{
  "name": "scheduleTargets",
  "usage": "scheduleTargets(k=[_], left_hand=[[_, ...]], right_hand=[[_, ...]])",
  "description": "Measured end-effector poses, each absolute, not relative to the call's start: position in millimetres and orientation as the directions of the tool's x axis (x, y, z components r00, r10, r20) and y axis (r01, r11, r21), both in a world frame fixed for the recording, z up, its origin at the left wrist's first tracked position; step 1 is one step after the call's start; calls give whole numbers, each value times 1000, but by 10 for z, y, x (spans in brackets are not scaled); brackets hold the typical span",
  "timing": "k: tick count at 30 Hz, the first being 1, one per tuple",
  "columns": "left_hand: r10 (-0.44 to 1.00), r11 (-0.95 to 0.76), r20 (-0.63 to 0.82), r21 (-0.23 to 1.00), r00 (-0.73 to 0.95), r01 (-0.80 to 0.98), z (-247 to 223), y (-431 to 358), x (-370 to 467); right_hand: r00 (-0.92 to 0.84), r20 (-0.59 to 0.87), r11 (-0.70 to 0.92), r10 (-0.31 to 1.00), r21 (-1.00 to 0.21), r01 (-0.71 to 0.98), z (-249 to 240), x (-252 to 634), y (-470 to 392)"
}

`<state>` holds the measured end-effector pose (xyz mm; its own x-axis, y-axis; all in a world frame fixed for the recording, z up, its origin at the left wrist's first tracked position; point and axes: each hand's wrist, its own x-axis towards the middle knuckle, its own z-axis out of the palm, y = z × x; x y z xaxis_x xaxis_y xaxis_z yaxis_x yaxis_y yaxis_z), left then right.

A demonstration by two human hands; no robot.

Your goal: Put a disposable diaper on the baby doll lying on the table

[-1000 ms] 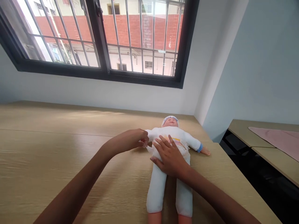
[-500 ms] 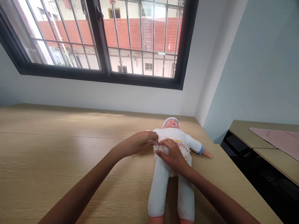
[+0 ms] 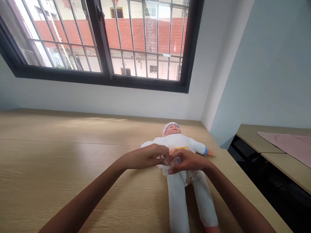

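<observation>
A baby doll (image 3: 178, 141) in white clothes and a white cap lies on its back on the wooden table (image 3: 73, 181), its head toward the window. Around its waist is a whitish diaper (image 3: 188, 177) with a yellow and pink print at the top. My left hand (image 3: 155, 156) pinches the diaper's edge at the left of the waist. Right beside it, my right hand (image 3: 186, 160) rests over the front of the diaper, thumb and fingers curled near the same edge; whatever lies between its fingertips is too small to make out.
A dark-framed barred window (image 3: 145, 42) is in the wall behind the table. To the right, beyond the table's edge, stands another table (image 3: 250, 137) with a pink cloth (image 3: 286, 144) on it and dark space beneath.
The doll has turned, its head shifting left and its legs right. Both hands have moved slightly lower in view, and my right hand now lies more sideways, closer to my left.
</observation>
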<state>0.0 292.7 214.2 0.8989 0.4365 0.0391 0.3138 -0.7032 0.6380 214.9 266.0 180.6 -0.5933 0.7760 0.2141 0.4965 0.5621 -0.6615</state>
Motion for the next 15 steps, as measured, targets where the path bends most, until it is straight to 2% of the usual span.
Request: scheduleTargets(k=[3,6,11,15], left_hand=[[350,-650,-10,718,937,251,2165,2839,36],[326,-616,-50,746,944,253,2186,2753,72],[523,-623,-20,673,852,399,2182,2763,73],[548,-620,1,672,837,405,2175,2822,37]], right_hand=[[-760,106,541,641,-765,350,1912,2213,2616],[-819,51,508,571,-806,304,2026,2265,2554],[-736,130,529,664,-777,340,2128,2409,2550],[-605,124,528,787,-641,556,2075,2546,2629]])
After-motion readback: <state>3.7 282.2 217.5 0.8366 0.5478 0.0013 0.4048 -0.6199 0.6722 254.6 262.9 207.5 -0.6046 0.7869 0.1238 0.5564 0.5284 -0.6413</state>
